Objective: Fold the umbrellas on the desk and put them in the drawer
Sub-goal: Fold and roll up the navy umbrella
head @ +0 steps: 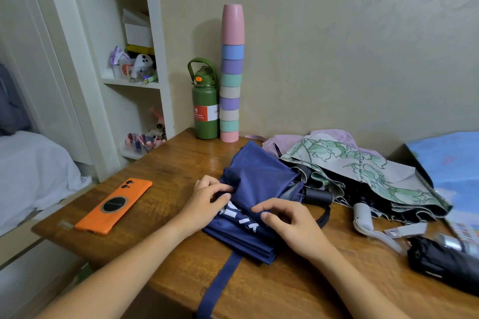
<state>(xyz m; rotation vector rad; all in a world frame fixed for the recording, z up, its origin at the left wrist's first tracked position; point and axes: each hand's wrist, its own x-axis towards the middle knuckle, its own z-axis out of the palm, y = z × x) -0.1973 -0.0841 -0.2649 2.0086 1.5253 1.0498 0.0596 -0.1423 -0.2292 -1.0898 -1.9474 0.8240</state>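
both hands pinch the navy umbrella [259,184] lying mid-bench [168,163]: left hand [204,202] at a fold, right hand [287,220] over white lettering (mostly hidden). its strap [220,282] runs off the bench edge; the black umbrella [445,264] is cropped at right.

The navy strap [219,285] is cut off by the bottom edge. The black umbrella [440,264] and the blue fabric [451,163] are clipped by the right edge. The navy umbrella's [259,176] white lettering is partly covered by the hands and cannot be read. Its handle [317,196] is half hidden under the floral canopy [363,171]. The bottle's [206,111] label is too small to read. The shelf [132,82] items are blurred.
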